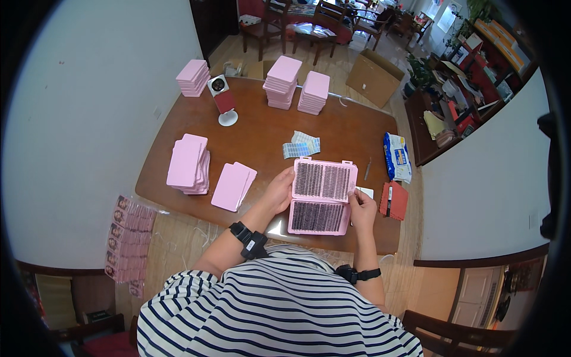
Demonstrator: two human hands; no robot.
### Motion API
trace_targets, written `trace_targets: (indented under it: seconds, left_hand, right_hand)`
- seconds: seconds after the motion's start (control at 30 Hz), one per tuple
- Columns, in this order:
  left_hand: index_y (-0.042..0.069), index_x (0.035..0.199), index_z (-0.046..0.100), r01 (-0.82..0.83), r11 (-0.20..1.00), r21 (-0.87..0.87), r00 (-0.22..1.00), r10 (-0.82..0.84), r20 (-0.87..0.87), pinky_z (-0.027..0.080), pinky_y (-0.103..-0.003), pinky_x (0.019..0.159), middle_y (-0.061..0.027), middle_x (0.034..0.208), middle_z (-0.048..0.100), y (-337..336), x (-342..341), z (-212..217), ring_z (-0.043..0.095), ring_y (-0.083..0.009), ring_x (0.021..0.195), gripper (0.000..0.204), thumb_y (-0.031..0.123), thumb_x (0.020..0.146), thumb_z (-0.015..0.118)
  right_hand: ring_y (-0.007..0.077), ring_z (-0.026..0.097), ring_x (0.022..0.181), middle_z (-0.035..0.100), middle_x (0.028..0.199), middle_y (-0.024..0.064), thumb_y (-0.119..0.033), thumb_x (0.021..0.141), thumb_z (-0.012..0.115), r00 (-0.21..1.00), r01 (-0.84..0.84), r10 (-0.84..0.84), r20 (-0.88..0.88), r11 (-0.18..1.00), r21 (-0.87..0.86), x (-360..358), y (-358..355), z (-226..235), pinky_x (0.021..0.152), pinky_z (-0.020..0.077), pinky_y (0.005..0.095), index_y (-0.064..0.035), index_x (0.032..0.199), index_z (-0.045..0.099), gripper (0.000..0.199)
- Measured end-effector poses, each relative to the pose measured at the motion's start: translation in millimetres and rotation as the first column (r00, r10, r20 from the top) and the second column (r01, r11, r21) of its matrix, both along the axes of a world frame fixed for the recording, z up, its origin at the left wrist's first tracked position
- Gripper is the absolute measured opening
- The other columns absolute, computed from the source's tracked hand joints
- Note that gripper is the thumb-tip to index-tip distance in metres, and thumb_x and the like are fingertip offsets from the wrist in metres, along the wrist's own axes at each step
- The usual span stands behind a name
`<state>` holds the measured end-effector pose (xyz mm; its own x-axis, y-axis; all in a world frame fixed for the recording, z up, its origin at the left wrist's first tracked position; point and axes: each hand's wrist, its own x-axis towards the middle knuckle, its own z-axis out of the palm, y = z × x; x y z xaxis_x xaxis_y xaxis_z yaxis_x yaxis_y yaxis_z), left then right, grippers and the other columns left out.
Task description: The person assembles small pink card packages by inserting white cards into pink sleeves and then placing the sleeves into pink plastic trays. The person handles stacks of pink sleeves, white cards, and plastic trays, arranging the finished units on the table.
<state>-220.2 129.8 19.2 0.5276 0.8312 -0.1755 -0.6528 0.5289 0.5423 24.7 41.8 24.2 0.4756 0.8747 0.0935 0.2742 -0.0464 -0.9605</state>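
Observation:
A pink false eyelash case (350, 224) lies opened out in front of me, its lid and base both filled with rows of black lash clusters. My left hand (279, 189) grips the lid's left edge, fingers partly hidden behind it. On the other side, my right hand (361, 208) has its thumb and fingers closed on the right edge near the fold. Just beyond the case lie sheets of small pale blue labels (301, 147). Beside my right hand, a white piece (365, 192) shows partly on the brown table (250, 134).
Pink case stacks stand at left (188, 162), far left (193, 77) and far middle (282, 80), (314, 92). Loose pink cases (232, 187) lie near my left forearm. A small upright camera device (221, 95) stands behind. Wipes (397, 157) and red cards (394, 201) lie right.

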Motion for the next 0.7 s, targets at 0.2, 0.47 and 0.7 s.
trace_targets:
  seconds: [0.2,0.47,0.7]
  left_hand:
    - [0.001,0.136,0.051,0.002,0.999,0.051,1.0,-0.002,0.01,0.052,-0.032,0.1,-0.0101,0.125,0.064,-3.3,0.4,2.6,0.063,-0.0164,0.112,0.035,0.022,0.11,0.039]
    - [0.001,0.136,0.05,-0.01,0.999,0.039,0.999,0.011,-0.037,0.051,-0.033,0.101,-0.0107,0.127,0.063,-4.0,-0.3,2.1,0.063,-0.0173,0.113,0.035,0.022,0.11,0.039]
    - [0.0,0.138,0.049,-0.007,0.998,0.066,0.997,0.012,-0.081,0.051,-0.032,0.1,-0.0098,0.124,0.063,-7.4,3.0,10.1,0.062,-0.0162,0.112,0.036,0.021,0.111,0.038]
  right_hand:
    - [0.0024,0.046,0.062,0.059,0.066,-0.0029,-0.012,0.092,0.07,0.997,0.008,-0.005,0.076,0.999,-0.04,-0.1,-5.2,5.2,0.056,0.0403,0.0233,0.0055,0.104,0.073,0.022]
    - [0.0035,0.047,0.061,0.058,0.063,0.0,-0.013,0.092,0.07,0.985,0.024,-0.023,0.171,1.0,-0.004,-6.8,-7.7,15.5,0.056,0.0407,0.0248,0.0045,0.104,0.073,0.021]
    - [0.0217,0.06,0.055,0.065,0.066,0.0134,-0.016,0.088,0.069,0.926,0.075,-0.028,0.376,0.991,-0.11,-13.3,-10.5,29.7,0.057,0.047,0.0353,-0.0004,0.104,0.073,0.023]
